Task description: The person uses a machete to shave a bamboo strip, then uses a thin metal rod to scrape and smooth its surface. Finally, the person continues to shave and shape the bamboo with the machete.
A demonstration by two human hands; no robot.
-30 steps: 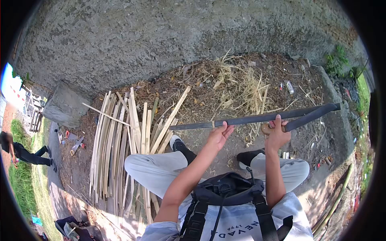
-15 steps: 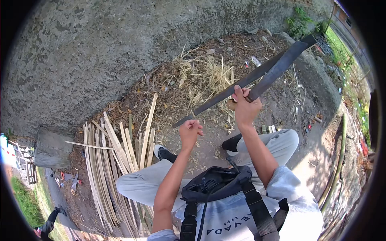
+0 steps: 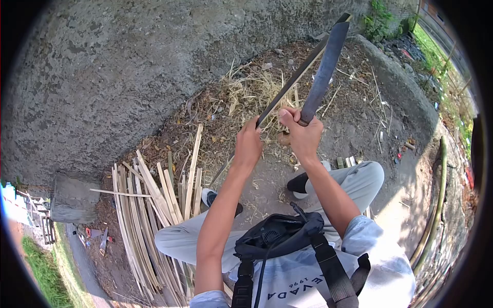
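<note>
My right hand (image 3: 305, 134) is closed round the handle of a machete (image 3: 326, 72). The broad dark blade points up and away, and the round butt of the handle shows below the fist. My left hand (image 3: 248, 146) grips a long bamboo strip (image 3: 292, 82), dark on its face with a pale edge. The strip slants from the lower left, through the hand, to the far upper right. Its far end overlaps the machete's tip in this view.
Many split bamboo strips (image 3: 136, 220) lie in a pile at my left. Pale shavings (image 3: 251, 95) cover the ground before the rough concrete wall (image 3: 128, 66). A handsaw (image 3: 103, 241) lies at far left. Green bamboo poles (image 3: 436, 215) lie at the right.
My left hand has moved up and now grips the bamboo strip. The machete and the strip's far end have swung up and to the left, the blade standing steeper.
</note>
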